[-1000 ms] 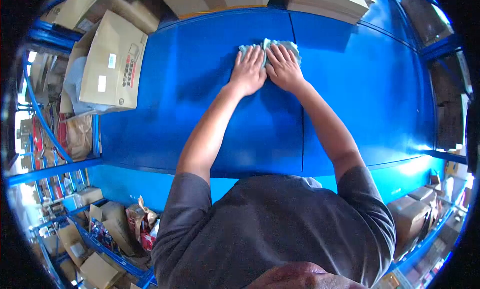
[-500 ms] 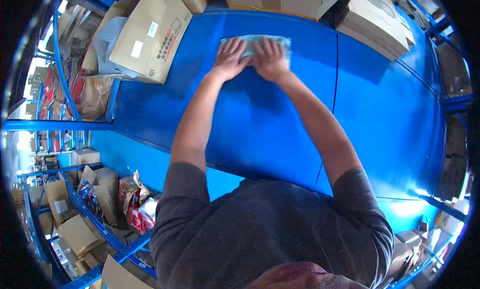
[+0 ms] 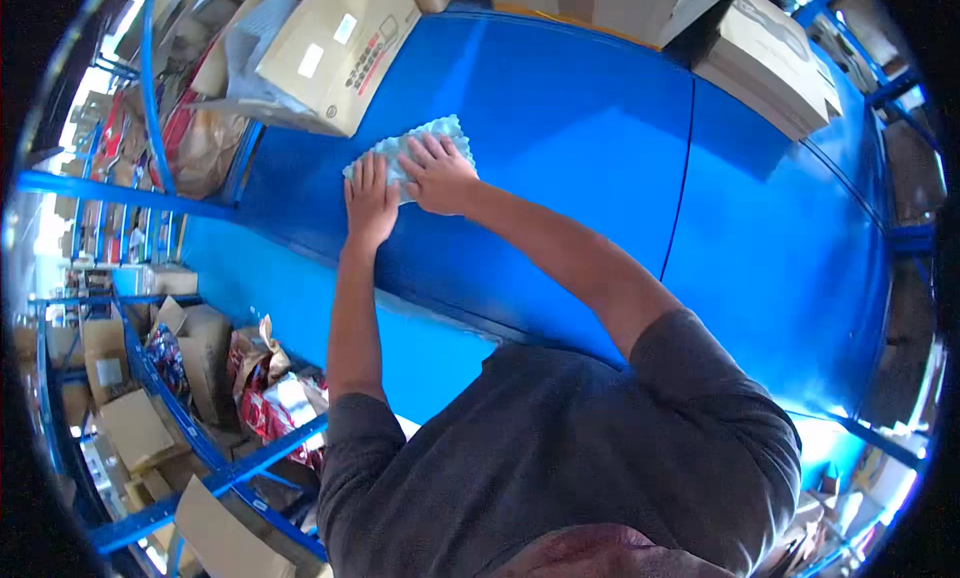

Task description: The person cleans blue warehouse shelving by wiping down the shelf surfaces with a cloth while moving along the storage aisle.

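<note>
A pale blue-green cloth (image 3: 393, 151) with a wavy edge lies spread on the blue metal shelf surface (image 3: 560, 208). My left hand (image 3: 371, 203) rests flat on its left part, fingers stretched out and pointing away from me. Beside it, my right hand (image 3: 440, 175) presses flat on the cloth's right part with its fingers spread. Neither hand is wrapped around the cloth; both palms are turned down, and the cloth under them is hidden.
An open cardboard box (image 3: 345, 53) with printing stands just beyond the hands at the left. More cartons (image 3: 765, 63) sit along the far side. Blue rack beams (image 3: 200, 498) and shelves with boxes and bags are at the lower left.
Both hands and the cloth have moved left and nearer to me across the blue surface. The cloth now lies at a slant. The camera view has shifted slightly too.
</note>
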Action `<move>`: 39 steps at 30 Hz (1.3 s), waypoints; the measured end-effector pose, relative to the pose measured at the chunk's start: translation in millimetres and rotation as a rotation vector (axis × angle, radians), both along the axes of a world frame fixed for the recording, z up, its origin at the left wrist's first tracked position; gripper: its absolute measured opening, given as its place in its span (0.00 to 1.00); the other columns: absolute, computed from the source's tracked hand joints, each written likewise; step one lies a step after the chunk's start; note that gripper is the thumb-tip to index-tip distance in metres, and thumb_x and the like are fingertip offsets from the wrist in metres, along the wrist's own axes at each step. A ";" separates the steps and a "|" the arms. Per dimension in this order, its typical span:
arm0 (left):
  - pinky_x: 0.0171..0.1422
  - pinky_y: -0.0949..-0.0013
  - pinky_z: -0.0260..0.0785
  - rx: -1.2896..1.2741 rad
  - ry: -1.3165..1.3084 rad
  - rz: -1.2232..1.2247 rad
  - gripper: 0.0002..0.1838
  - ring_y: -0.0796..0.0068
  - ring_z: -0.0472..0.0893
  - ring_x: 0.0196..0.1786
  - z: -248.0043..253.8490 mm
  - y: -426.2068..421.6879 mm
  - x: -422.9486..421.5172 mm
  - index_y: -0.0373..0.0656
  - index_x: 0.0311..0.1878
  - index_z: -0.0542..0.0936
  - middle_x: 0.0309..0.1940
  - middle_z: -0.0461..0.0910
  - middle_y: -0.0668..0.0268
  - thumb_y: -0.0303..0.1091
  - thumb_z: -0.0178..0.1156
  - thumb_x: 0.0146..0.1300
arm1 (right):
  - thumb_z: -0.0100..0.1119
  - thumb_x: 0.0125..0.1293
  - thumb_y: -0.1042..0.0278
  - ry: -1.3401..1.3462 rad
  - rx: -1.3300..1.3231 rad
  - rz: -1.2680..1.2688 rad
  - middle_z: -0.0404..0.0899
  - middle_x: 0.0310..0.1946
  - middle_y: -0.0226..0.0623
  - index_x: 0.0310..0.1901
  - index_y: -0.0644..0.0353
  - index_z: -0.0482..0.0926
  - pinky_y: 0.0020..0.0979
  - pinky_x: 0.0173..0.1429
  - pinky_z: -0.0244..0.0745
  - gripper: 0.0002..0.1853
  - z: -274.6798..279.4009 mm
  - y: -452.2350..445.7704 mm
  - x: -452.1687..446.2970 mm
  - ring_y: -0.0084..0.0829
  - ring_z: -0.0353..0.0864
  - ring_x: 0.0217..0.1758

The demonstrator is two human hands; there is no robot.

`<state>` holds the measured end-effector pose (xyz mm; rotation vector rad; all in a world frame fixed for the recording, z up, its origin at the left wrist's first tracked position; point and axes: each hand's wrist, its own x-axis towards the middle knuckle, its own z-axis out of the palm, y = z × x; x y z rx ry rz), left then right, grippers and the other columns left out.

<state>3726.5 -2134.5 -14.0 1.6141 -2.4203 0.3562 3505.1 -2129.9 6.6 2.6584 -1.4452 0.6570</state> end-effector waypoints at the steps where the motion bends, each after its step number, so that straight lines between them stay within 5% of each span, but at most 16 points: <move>1: 0.81 0.35 0.54 -0.025 0.012 -0.006 0.33 0.41 0.61 0.82 -0.5 14.8 -3.8 0.42 0.81 0.64 0.83 0.58 0.50 0.47 0.48 0.78 | 0.46 0.80 0.47 0.000 0.019 0.021 0.64 0.79 0.46 0.75 0.54 0.69 0.57 0.83 0.51 0.30 8.0 11.1 -6.1 0.56 0.60 0.81; 9: 0.81 0.31 0.50 0.042 0.100 -0.078 0.35 0.38 0.59 0.82 6.8 83.5 -95.0 0.40 0.81 0.64 0.83 0.59 0.49 0.45 0.52 0.75 | 0.48 0.80 0.46 0.036 0.043 0.134 0.64 0.79 0.43 0.76 0.54 0.68 0.51 0.86 0.48 0.30 10.5 73.5 -88.4 0.51 0.59 0.82; 14: 0.81 0.31 0.49 0.015 0.150 -0.195 0.32 0.40 0.61 0.82 16.0 60.8 -192.3 0.39 0.78 0.67 0.81 0.63 0.49 0.43 0.51 0.75 | 0.42 0.83 0.44 0.270 0.081 -0.002 0.59 0.83 0.38 0.80 0.51 0.64 0.52 0.88 0.41 0.32 7.2 75.9 -178.6 0.49 0.51 0.87; 17: 0.82 0.31 0.47 0.013 0.184 -0.268 0.32 0.41 0.59 0.83 22.0 61.8 -247.1 0.39 0.78 0.67 0.81 0.63 0.50 0.43 0.50 0.75 | 0.41 0.82 0.44 0.111 0.122 -0.142 0.57 0.84 0.36 0.81 0.50 0.63 0.51 0.89 0.38 0.32 6.4 102.3 -220.8 0.46 0.48 0.88; 19: 0.84 0.32 0.44 -0.019 0.149 -0.359 0.33 0.42 0.55 0.85 17.0 68.4 -266.6 0.38 0.79 0.65 0.82 0.60 0.50 0.44 0.47 0.77 | 0.42 0.81 0.44 0.054 0.152 -0.270 0.59 0.82 0.45 0.80 0.53 0.64 0.55 0.86 0.46 0.33 1.2 121.3 -236.9 0.52 0.50 0.87; 24: 0.86 0.31 0.36 0.182 0.134 -0.499 0.33 0.43 0.49 0.87 31.6 124.7 -264.1 0.37 0.83 0.57 0.85 0.51 0.49 0.43 0.41 0.80 | 0.43 0.81 0.46 0.090 0.095 -0.308 0.60 0.82 0.46 0.79 0.53 0.65 0.55 0.86 0.47 0.32 18.4 194.4 -237.6 0.53 0.54 0.86; 39: 0.87 0.38 0.39 0.288 0.348 -0.424 0.34 0.45 0.53 0.86 57.1 263.5 -187.3 0.33 0.79 0.64 0.82 0.58 0.47 0.44 0.49 0.76 | 0.53 0.75 0.54 0.078 0.258 -0.042 0.61 0.80 0.54 0.75 0.64 0.68 0.58 0.86 0.46 0.32 48.5 298.4 -175.7 0.57 0.53 0.85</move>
